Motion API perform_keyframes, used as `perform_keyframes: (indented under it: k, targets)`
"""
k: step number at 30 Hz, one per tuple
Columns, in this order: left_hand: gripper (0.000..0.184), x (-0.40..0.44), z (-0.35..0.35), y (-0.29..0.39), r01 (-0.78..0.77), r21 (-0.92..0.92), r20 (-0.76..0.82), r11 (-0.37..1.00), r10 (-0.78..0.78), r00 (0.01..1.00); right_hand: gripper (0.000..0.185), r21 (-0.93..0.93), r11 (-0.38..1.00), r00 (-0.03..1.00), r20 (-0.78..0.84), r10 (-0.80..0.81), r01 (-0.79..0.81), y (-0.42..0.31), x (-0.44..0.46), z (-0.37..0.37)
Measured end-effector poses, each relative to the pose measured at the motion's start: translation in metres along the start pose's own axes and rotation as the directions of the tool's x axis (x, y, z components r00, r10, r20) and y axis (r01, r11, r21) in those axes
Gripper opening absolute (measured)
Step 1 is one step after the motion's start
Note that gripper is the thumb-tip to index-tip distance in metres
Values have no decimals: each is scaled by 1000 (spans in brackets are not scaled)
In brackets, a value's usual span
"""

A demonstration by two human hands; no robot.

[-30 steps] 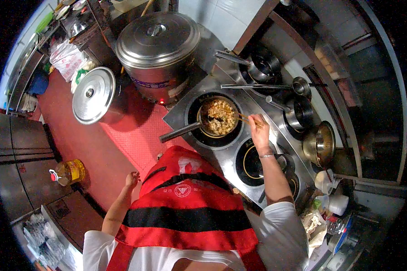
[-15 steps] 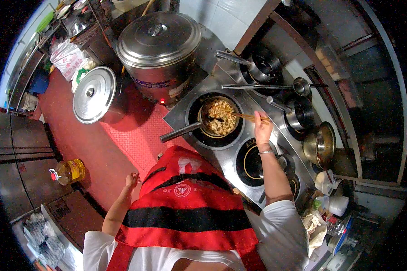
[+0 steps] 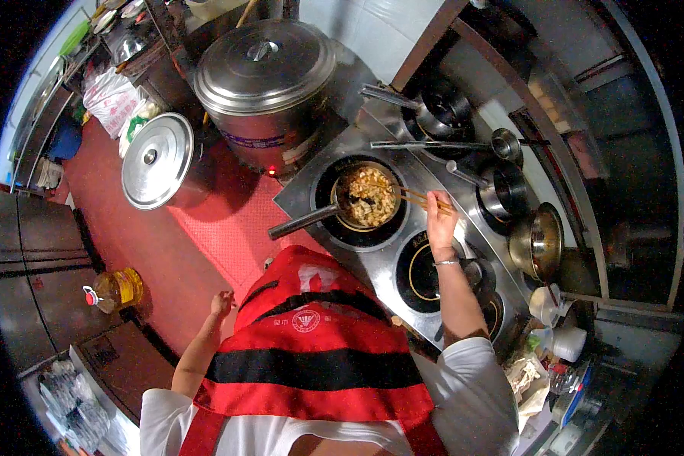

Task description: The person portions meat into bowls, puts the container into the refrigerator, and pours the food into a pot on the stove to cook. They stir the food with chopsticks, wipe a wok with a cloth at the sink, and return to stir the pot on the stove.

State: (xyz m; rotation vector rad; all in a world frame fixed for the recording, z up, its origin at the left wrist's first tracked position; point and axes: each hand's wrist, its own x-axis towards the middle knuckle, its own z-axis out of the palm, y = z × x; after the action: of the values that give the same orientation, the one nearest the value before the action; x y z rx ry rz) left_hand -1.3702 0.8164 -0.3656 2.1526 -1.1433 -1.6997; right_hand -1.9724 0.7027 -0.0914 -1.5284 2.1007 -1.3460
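In the head view, my right hand (image 3: 441, 221) is closed around a pair of wooden chopsticks (image 3: 416, 199), which point left over the rim of a pan. This long-handled pan (image 3: 304, 222) sits on a round black burner (image 3: 347, 237) and holds chopped, light-brown food (image 3: 374, 190) with a dark patch in it. Nobody grips the pan's handle. My left hand (image 3: 222, 303) hangs low at my side above the red floor, its fingers loosely apart and nothing visible in them.
A large lidded steel pot (image 3: 262, 72) stands beyond the stove, a smaller lidded pot (image 3: 156, 163) to its left. Behind the burners are a ladle (image 3: 505, 144), a saucepan (image 3: 503, 194) and a metal bowl (image 3: 538, 242). An oil jug (image 3: 115, 290) stands on the floor.
The chopsticks have spread slightly apart, and their tips have drawn back a little toward the pan's right rim. My left hand and the pan stay about where they were.
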Motion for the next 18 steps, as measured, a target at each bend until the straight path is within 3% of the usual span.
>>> perform_keyframes:
  k: [4,10,13,18]
  targets:
    - [46,-7,-1,7,2,-108,-14,994,-3,1000,24,-43,998,998,35,45,-43,-9,1,6]
    - [42,19,5,-25,-38,-181,-59,983,28,998,19,-170,983,998,41,-55,62,-26,3,-11]
    - [42,10,1,-23,-24,-117,20,993,26,999,17,-65,993,994,47,-97,100,-26,7,-8]
    - [38,-14,5,1,91,-151,-10,984,-93,996,16,-31,994,989,100,-105,108,-37,18,12]
